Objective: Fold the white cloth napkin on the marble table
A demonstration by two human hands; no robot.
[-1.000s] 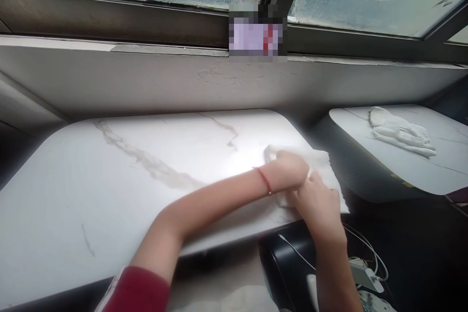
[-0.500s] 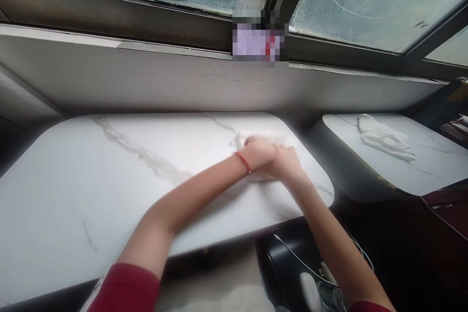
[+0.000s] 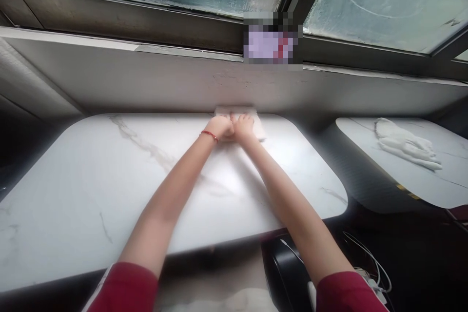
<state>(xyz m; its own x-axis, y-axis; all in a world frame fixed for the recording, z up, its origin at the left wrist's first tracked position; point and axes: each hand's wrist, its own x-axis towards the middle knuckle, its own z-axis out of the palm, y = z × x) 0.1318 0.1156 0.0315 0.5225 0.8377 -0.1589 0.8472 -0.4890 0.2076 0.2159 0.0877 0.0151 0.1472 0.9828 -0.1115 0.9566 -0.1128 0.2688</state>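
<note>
A folded pale cloth (image 3: 260, 129) lies at the far edge of a white marble-patterned table (image 3: 84, 180), close against the wall. Both my hands press on it, side by side and touching. My left hand (image 3: 221, 127), below a red cord bracelet (image 3: 209, 134), is curled with its fingers bent in at the cloth's left part. My right hand (image 3: 243, 125) lies on the middle of the cloth, fingers stretched forward and a little apart. The cloth beneath the hands is hidden.
A second white table (image 3: 358, 136) stands right across a dark gap, with a crumpled white glove-like cloth (image 3: 405, 144) on it. Dirty windows (image 3: 383, 5) rise above the low wall (image 3: 164, 80). A black seat (image 3: 280, 263) and white cables (image 3: 380, 268) are below the front edge.
Both hands and the cloth have moved left and away from me, from the table's right part to its far edge. The hands, overlapping earlier, now lie side by side.
</note>
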